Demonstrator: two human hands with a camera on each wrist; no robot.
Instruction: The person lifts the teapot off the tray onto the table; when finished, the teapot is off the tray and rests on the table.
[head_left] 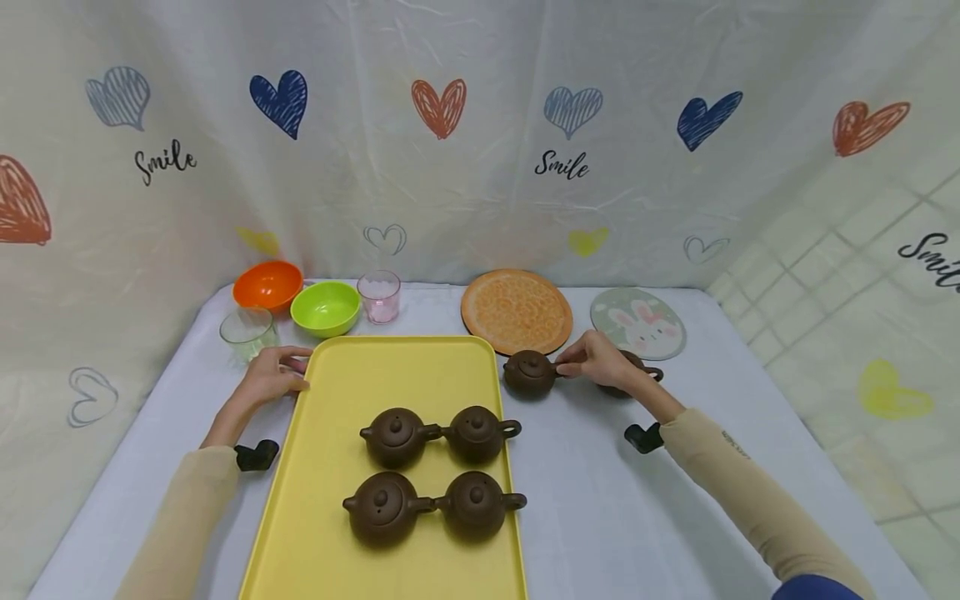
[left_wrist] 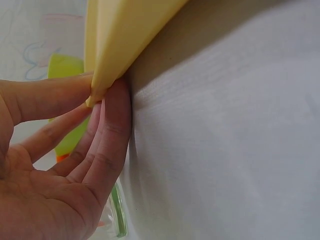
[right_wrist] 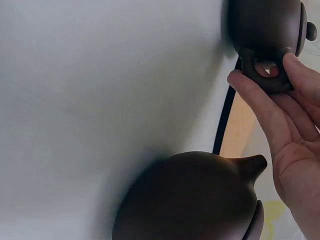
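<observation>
My right hand [head_left: 592, 360] pinches the handle of a small dark brown teapot [head_left: 529, 373], just right of a yellow tray [head_left: 360, 367]. Thumb and fingers close round that handle in the right wrist view, where the teapot [right_wrist: 267, 25] is partly cut off. Another brown teapot [head_left: 628, 374] stands behind my right wrist, half hidden. On the tray sit several matching teapots in two rows, such as one front teapot [head_left: 382, 508] and one rear teapot [head_left: 397, 437], handles to the right. My left hand [head_left: 272, 379] grips the tray's far left corner, thumb above and fingers beneath the rim [left_wrist: 107, 60].
At the back left stand an orange bowl [head_left: 268, 285], a green bowl [head_left: 326, 309], a clear glass [head_left: 249, 329] and a pink glass [head_left: 380, 297]. A round orange mat [head_left: 516, 310] and a bunny mat [head_left: 637, 323] lie along the back. A printed curtain [head_left: 480, 183] hangs behind the table.
</observation>
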